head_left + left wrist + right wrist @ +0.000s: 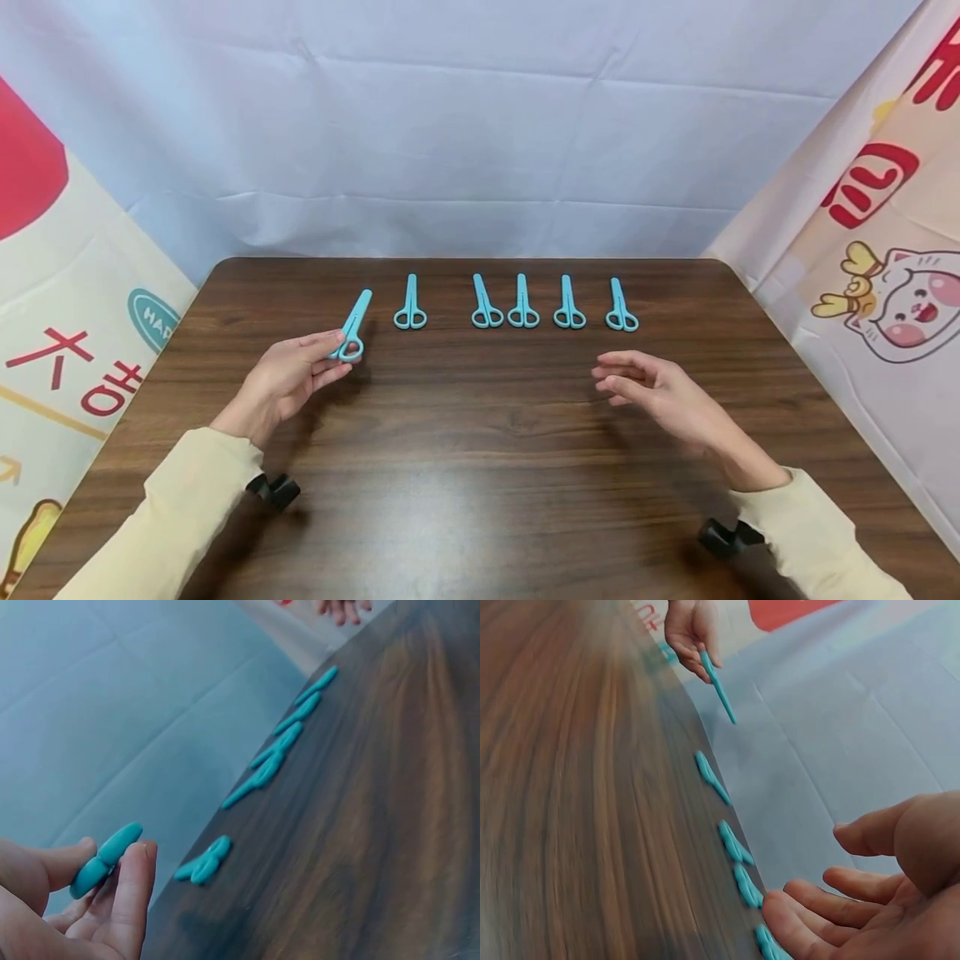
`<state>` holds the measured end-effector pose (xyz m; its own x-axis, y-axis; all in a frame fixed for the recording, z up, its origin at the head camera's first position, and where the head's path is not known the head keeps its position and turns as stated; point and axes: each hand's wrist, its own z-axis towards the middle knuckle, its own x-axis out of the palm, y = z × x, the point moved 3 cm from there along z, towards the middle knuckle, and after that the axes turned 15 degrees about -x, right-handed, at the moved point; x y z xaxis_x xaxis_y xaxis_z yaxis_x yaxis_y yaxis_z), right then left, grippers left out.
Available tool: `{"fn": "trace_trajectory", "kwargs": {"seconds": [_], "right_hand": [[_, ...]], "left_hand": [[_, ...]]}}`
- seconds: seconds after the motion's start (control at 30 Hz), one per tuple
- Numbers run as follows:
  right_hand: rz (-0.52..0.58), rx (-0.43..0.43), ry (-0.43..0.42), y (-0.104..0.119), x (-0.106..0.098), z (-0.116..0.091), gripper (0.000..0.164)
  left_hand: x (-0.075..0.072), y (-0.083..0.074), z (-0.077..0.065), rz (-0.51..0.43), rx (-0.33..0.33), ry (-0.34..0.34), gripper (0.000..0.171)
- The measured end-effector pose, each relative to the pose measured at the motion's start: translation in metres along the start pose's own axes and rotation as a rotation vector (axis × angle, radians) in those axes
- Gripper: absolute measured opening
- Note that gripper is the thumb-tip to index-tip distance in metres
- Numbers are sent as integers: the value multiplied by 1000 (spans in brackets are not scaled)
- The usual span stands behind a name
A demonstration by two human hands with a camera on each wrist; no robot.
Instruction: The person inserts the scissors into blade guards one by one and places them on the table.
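My left hand (288, 377) pinches a pair of light blue plastic scissors (358, 313) by the finger loops, between thumb and fingers. The blades point away and tilt slightly right; the left wrist view shows the loops (112, 851) edge-on, raised off the table. Nearest to that hand, another pair of scissors (411, 304) lies on the wood. My right hand (671, 398) hovers over the table with thumb and fingers apart, holding nothing, in front of the rightmost scissors (619, 307). In the right wrist view its fingers (810, 911) partly cover scissors behind them.
Several matching scissors, among them a middle pair (522, 304), lie in a row along the far part of the brown wooden table (465, 467), loops toward me. A pale cloth (480, 150) hangs behind the table; printed cloths (885, 283) hang at both sides.
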<state>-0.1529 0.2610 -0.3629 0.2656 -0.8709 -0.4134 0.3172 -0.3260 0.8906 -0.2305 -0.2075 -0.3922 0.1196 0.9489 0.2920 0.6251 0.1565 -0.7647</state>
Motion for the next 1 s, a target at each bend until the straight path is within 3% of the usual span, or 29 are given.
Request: {"fn": "trace_trajectory", "kwargs": {"seconds": [0.33,0.67,0.83,1.0], "right_hand": [[-136,-4,-66,-10,-34,-18,40],[-208,71,-18,-13,-38,-24,44],[-334,41,-24,-12,-42,-26,41],[-475,24,-26,-14,-48,-28,40]], "left_hand": [[-9,-17,30,35,-52,-55,46],[-10,-30,57,73,-84,-147,43],[-10,-32,64,98,-98,-182,43],[-8,-34,70,110,-70,-191,48]]}}
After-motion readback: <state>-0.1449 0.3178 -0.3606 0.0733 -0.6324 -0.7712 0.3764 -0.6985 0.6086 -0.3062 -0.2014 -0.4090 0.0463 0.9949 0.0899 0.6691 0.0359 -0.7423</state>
